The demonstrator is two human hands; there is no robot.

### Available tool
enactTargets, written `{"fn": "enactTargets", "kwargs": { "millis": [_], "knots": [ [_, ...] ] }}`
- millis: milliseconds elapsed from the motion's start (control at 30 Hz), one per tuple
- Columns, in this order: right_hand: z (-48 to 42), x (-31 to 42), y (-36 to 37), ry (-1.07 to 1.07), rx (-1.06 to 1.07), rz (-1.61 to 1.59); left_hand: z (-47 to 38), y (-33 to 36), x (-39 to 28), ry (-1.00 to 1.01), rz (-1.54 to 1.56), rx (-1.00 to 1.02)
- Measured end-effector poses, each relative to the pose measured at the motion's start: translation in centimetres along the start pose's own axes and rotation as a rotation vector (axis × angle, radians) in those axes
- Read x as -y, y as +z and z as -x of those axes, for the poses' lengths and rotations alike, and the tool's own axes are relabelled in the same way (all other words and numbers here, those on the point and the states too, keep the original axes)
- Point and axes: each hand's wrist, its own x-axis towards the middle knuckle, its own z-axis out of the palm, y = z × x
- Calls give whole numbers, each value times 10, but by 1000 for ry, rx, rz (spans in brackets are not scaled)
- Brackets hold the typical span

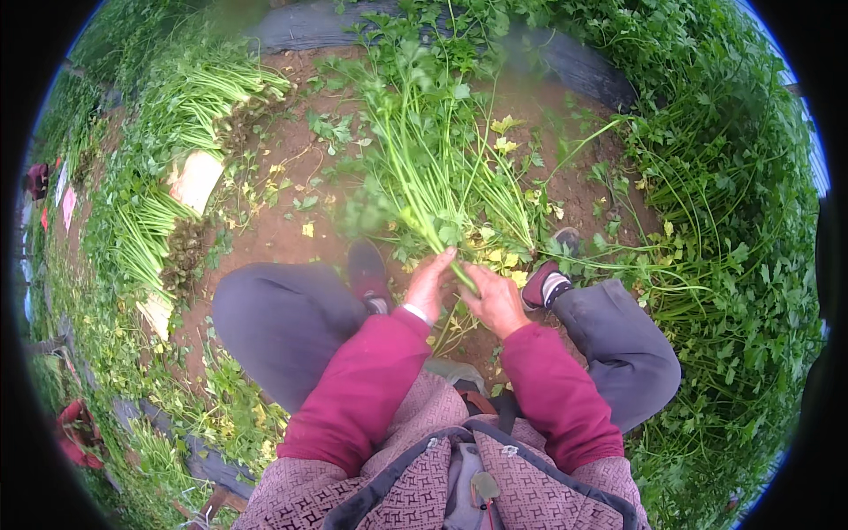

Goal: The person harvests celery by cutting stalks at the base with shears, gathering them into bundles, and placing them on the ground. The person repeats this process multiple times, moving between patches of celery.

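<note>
My left hand is closed around the lower stems of a celery plant. Just below it, my right hand grips the pale green butt end of the same plant. The stalks slant up and away to the left, and their leafy tops blur over more celery on the ground. Loose celery stalks lie on the soil beyond my hands, their cut ends near my right shoe. Yellowed leaves are scattered beside them. What my right palm covers is hidden.
To the left lie celery bundles with soil-covered roots, and a pale sheet sits between them. Standing celery grows densely on the right. Dark plastic film edges the soil ahead. Another person's red clothing shows at far left.
</note>
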Motion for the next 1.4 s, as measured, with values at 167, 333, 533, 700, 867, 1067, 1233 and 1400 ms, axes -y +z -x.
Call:
{"fn": "enactTargets", "kwargs": {
  "millis": [167,333,533,700,867,1067,1233,1400],
  "knots": [
    [39,-10,27,-143,-83,-100,-23,-21,16,-129,5,-177],
    [65,-49,39,262,109,-367,-1,-5,10,248,-33,-310],
    [51,-49,27,627,253,-823,33,29,3,247,147,-103],
    [34,-17,22,587,115,-1211,17,14,4,193,26,-233],
    [34,-13,38,532,-35,-1017,6,7,18,243,-231,-491],
    [42,-42,68,570,-157,-920,29,24,-2,341,-51,-277],
    [57,-75,75,302,629,85,80,45,-44,708,6,-62],
    [25,-60,55,594,320,-875,44,24,-48,494,15,-253]
  ]
}}
